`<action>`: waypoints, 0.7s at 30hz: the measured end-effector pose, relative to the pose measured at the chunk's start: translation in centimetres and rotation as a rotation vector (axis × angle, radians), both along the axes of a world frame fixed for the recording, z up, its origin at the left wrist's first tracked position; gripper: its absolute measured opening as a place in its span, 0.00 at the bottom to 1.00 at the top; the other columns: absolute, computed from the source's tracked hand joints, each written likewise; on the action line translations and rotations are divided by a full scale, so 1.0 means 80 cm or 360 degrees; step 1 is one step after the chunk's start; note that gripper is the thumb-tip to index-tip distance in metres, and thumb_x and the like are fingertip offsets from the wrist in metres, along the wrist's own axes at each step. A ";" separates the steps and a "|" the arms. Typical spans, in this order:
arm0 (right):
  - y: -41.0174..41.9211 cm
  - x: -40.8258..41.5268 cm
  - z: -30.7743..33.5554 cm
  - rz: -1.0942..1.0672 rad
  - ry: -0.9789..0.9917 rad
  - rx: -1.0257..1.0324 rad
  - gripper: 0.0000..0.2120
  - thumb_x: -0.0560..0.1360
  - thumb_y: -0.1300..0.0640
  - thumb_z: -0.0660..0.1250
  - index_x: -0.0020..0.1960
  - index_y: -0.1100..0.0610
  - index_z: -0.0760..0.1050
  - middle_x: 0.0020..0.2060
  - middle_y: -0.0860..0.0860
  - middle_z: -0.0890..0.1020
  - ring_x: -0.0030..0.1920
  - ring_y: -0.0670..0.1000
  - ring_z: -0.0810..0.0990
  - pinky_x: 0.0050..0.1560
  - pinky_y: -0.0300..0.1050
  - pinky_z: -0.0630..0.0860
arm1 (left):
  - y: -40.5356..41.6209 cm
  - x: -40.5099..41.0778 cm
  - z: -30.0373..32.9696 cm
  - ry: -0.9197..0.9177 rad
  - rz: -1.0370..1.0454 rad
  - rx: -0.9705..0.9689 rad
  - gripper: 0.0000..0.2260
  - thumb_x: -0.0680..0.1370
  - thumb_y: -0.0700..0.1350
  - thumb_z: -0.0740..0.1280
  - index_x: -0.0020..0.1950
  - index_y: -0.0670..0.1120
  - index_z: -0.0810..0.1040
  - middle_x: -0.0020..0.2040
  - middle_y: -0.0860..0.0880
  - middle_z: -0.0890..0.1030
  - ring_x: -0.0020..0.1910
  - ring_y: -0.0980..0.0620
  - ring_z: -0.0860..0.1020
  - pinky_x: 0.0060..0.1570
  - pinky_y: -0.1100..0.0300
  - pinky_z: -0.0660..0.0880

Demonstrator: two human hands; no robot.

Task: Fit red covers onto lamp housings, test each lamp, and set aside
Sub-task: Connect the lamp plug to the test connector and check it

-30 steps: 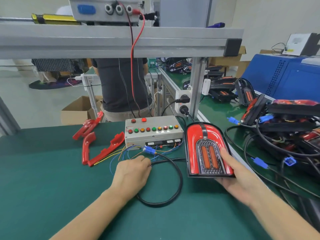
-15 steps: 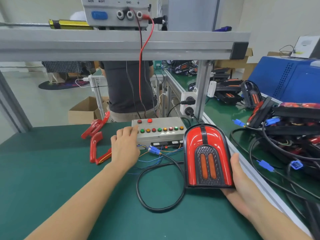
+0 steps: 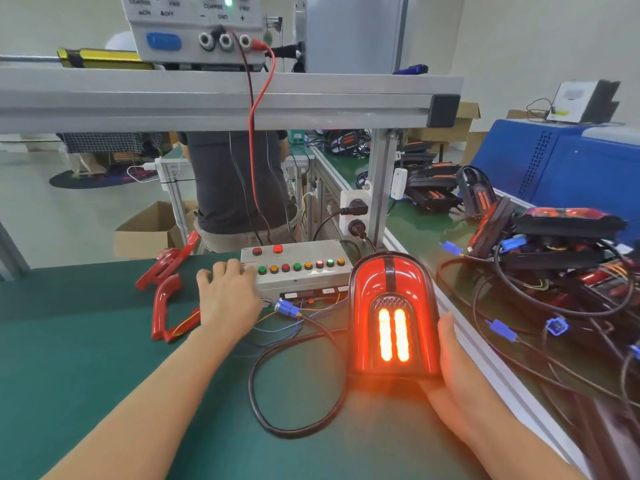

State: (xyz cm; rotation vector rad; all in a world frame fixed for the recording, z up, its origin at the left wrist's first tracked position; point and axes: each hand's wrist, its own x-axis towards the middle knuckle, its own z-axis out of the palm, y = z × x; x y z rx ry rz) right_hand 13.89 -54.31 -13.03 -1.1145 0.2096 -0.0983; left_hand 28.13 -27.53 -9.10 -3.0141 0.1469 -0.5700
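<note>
A lamp (image 3: 393, 313) with its red cover fitted stands tilted on the green mat (image 3: 86, 358), and its two middle strips glow bright orange. My right hand (image 3: 453, 368) holds it from the right side and underneath. My left hand (image 3: 227, 294) reaches to the left end of the grey test box (image 3: 304, 268), its fingertips on the box by the row of coloured buttons. A black cable (image 3: 273, 407) loops from the lamp to a blue plug (image 3: 288, 308) at the box. Three loose red covers (image 3: 164, 296) lie left of the box.
A pile of lamps and black cables (image 3: 554, 271) fills the right bench beyond an aluminium rail. A power supply (image 3: 197, 29) sits on the overhead frame, with red and black leads hanging down. A person in a dark shirt (image 3: 239, 181) stands behind the bench.
My left hand moved from the blue plug up to the test box buttons. The lamp's strips have lit up. My right hand kept holding the lamp.
</note>
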 end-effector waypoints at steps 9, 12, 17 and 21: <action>-0.005 -0.001 -0.004 0.0022 0.0058 -0.0006 0.31 0.74 0.32 0.53 0.64 0.50 0.78 0.59 0.55 0.83 0.60 0.55 0.81 0.68 0.60 0.69 | -0.008 -0.002 0.008 0.0067 0.0051 -0.0055 0.18 0.76 0.47 0.58 0.66 0.50 0.74 0.66 0.47 0.71 0.67 0.45 0.63 0.68 0.43 0.55; -0.007 -0.001 -0.006 -0.0001 0.0095 -0.0012 0.30 0.74 0.32 0.53 0.64 0.48 0.78 0.58 0.54 0.83 0.60 0.54 0.81 0.67 0.58 0.71 | -0.016 -0.011 0.007 0.0074 0.0081 -0.0138 0.22 0.75 0.51 0.59 0.68 0.47 0.71 0.70 0.47 0.68 0.71 0.45 0.58 0.70 0.40 0.48; -0.008 -0.004 -0.001 0.0044 0.0110 0.0032 0.28 0.74 0.33 0.53 0.63 0.47 0.79 0.58 0.51 0.83 0.58 0.48 0.82 0.60 0.47 0.72 | -0.073 -0.021 -0.007 0.0064 -0.0223 -0.0212 0.32 0.75 0.56 0.56 0.77 0.48 0.53 0.79 0.46 0.49 0.77 0.45 0.42 0.70 0.39 0.33; -0.007 -0.005 0.002 0.0079 0.0119 0.0044 0.30 0.75 0.33 0.52 0.64 0.50 0.78 0.58 0.51 0.83 0.57 0.47 0.82 0.56 0.44 0.77 | -0.126 -0.014 -0.007 0.0281 -0.0340 -0.0320 0.29 0.78 0.58 0.54 0.78 0.57 0.50 0.79 0.45 0.46 0.77 0.42 0.40 0.69 0.37 0.33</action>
